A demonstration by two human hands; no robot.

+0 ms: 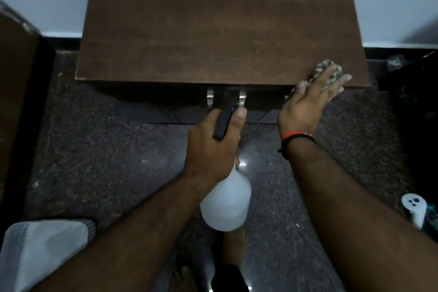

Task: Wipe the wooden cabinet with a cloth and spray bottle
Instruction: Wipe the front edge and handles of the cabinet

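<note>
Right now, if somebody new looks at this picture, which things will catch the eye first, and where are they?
First the white spray bottle at the centre, gripped at its neck by the left hand over the dark floor. Then the right hand, which presses a cloth on the near right corner of the brown wooden cabinet.

The right hand [308,102] covers most of the cloth [328,67] at the cabinet's [213,21] lower right corner. The left hand [213,142] hides the spray bottle's [226,204] neck and trigger. The cabinet's back edge is cut off at the top of the frame, and its front lies in shadow.
</note>
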